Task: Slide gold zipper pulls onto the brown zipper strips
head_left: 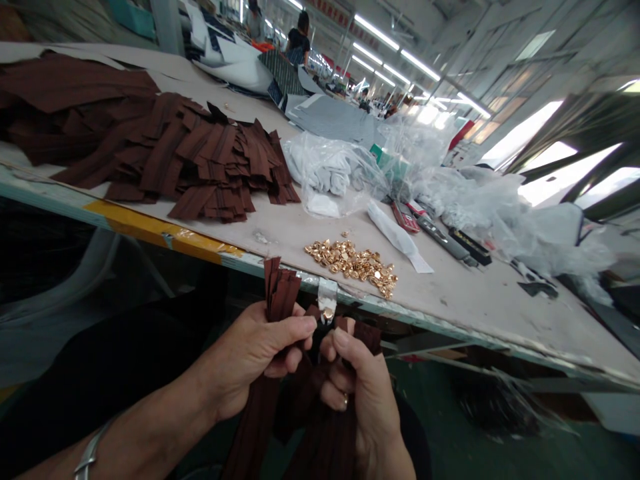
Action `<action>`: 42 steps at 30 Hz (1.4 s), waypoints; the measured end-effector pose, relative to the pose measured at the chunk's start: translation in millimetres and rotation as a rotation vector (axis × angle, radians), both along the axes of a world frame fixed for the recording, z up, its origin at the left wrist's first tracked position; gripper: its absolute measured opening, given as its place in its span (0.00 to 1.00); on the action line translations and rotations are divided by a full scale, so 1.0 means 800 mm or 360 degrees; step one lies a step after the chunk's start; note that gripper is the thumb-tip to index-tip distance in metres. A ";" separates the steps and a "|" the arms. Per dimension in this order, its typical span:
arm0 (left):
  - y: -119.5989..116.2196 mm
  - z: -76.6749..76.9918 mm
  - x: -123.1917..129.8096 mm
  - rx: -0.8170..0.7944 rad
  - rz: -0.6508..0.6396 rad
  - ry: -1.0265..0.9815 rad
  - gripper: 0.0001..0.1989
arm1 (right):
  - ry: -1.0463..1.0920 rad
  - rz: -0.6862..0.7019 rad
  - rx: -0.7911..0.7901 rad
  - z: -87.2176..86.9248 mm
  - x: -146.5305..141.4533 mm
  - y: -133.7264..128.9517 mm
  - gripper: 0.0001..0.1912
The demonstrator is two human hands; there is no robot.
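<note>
Low at seven o'clock from the centre of our view, our left hand [265, 340] pinches a bundle of brown zipper tapes [281, 297] upright between thumb and bent fingers, its forearm slanting in from eight. Just short of six o'clock, our right hand [363, 380] curls closed around more tapes, thumb pressed toward forefinger, hiding exactly what its fingertips grip; below, the hanging lengths blur into shadow and leave the frame.
</note>
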State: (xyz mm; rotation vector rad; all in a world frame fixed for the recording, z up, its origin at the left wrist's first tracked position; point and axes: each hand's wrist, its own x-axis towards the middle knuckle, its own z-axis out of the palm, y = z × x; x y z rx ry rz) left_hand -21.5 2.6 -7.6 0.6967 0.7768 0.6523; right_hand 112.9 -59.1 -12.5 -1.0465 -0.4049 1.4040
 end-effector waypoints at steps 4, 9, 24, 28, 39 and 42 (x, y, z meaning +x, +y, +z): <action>0.004 0.000 0.003 -0.0039 0.0027 0.0023 0.13 | 0.0093 0.0031 0.0010 0.000 0.000 0.006 0.12; 0.006 -0.002 0.008 -0.0056 0.0005 0.0021 0.12 | 0.0091 0.0047 -0.0032 0.003 -0.001 0.010 0.11; 0.009 -0.002 0.011 -0.0074 0.0009 -0.0044 0.11 | 0.0085 0.0070 -0.0016 0.002 -0.002 0.014 0.12; 0.009 -0.002 0.014 -0.0077 0.0042 -0.0043 0.11 | 0.0122 0.0065 -0.0015 0.005 -0.003 0.013 0.11; 0.010 0.000 0.018 0.0095 0.0127 0.0044 0.10 | -0.0081 -0.0039 0.0044 0.000 -0.005 0.017 0.15; 0.010 -0.003 0.016 0.0211 0.0114 0.0069 0.11 | -0.0179 -0.0035 0.0063 -0.005 -0.002 0.016 0.16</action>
